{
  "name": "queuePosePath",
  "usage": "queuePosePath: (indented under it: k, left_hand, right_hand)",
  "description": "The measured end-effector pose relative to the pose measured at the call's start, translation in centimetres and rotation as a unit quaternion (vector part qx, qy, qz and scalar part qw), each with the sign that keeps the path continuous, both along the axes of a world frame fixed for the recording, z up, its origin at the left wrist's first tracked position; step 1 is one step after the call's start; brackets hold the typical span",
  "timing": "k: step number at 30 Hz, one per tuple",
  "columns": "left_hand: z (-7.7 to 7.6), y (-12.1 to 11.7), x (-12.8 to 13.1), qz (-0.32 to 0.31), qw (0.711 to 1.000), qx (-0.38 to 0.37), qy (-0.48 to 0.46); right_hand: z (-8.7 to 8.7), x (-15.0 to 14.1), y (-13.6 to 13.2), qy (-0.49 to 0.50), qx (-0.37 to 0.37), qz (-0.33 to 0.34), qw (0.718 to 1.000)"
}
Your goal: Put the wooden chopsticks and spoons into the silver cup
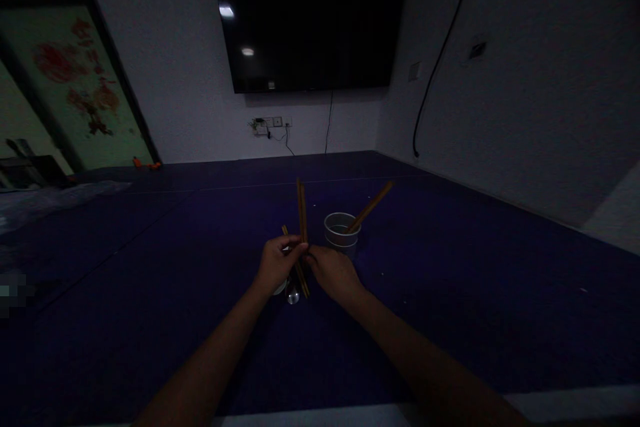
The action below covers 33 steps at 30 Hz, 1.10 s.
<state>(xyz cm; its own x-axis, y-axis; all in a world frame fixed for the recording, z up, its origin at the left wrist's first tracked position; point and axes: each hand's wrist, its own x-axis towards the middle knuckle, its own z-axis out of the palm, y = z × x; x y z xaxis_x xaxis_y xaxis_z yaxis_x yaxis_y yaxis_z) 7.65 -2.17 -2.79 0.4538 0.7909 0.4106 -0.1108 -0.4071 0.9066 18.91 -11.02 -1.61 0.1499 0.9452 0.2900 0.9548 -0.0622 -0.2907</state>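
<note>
So the left hand [276, 261] has the upright chopsticks [302, 210] pinched between thumb and fingers, tips pointing to 12 o'clock. Right hand [335, 270] is curled in at their lower part, can't tell if it's gripping too. Metal cup [341, 239] sits at 2 o'clock from the hands, with more chopsticks [373, 206] leaning out toward 1–2. Spoon [293, 295] is around 7, beside the lower chopsticks [301, 278], all on a purple surface [240, 213].

The left hand [280, 261] pinches upright chopsticks [302, 210], the right hand [334, 270] close against it. Beyond stands a metal cup [341, 238] holding other chopsticks [371, 206]
</note>
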Motion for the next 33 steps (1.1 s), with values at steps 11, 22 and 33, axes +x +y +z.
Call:
queuePosePath:
  k: [11, 22, 33]
  left_hand:
    - [1.0, -1.1, -0.3, 0.008, 0.967, 0.251, 0.041]
    - [1.0, -1.4, -0.2, 0.083, 0.943, 0.306, 0.1]
    - [0.0, 0.3, -0.7, 0.184, 0.939, 0.256, 0.137]
  right_hand:
    - [0.1, 0.9, -0.6, 0.152, 0.349, 0.044, 0.924]
    - [1.8, 1.6, -2.3, 0.169, 0.376, -0.122, 0.903]
    - [3.4, 5.9, -2.4, 0.128, 0.458, -0.22, 0.852]
